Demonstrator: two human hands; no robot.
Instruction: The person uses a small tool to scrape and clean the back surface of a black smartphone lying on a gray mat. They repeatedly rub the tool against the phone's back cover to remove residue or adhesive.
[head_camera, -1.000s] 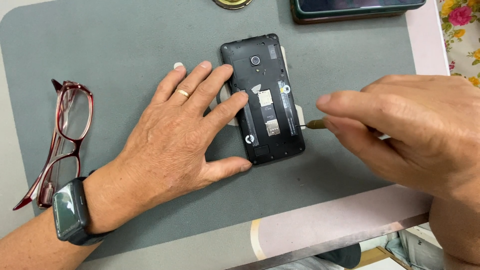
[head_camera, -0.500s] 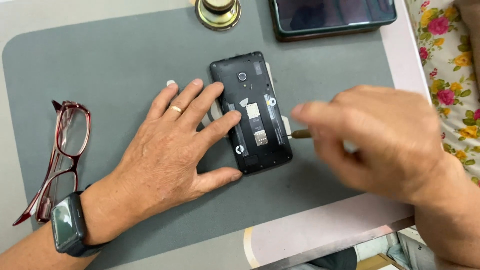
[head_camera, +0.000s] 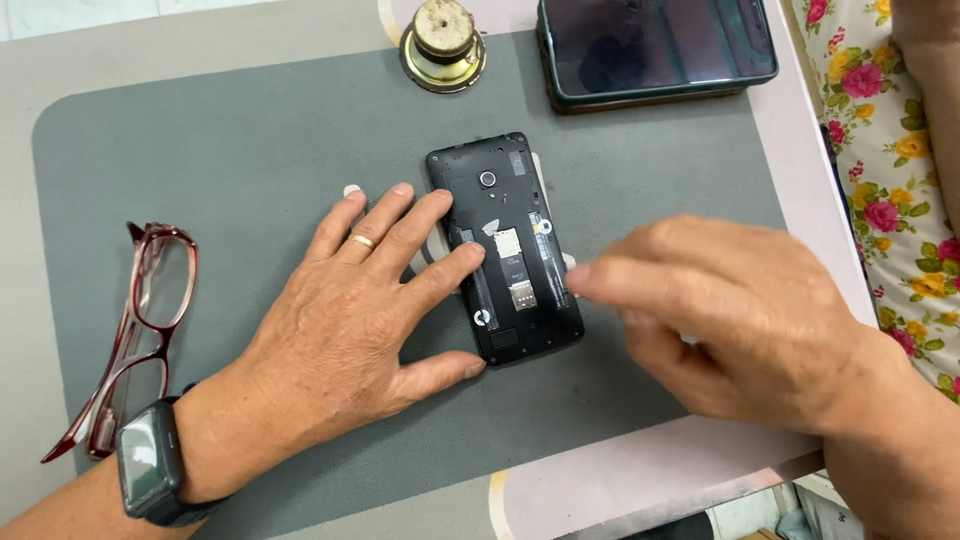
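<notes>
A black phone (head_camera: 505, 250) with its back cover off lies face down on the grey mat (head_camera: 250, 150), its card slots and camera lens showing. My left hand (head_camera: 350, 320) rests flat on the mat, fingers spread. Its index fingertip and thumb touch the phone's left edge and lower corner. It wears a ring, with a dark smartwatch (head_camera: 150, 465) on the wrist. My right hand (head_camera: 730, 320) is blurred just right of the phone, fingers drawn together and pointing at its right edge. Whatever it holds is hidden.
Red-framed glasses (head_camera: 135, 335) lie folded at the mat's left edge. A round brass object (head_camera: 443, 45) and a dark tablet-like device (head_camera: 655, 50) sit at the back. The table edge runs along the right, beside flowered cloth (head_camera: 900, 200).
The view has shifted, so the phone sits lower in frame. My right hand has drawn slightly back from the phone's edge, and the small tool tip seen between its fingers no longer shows.
</notes>
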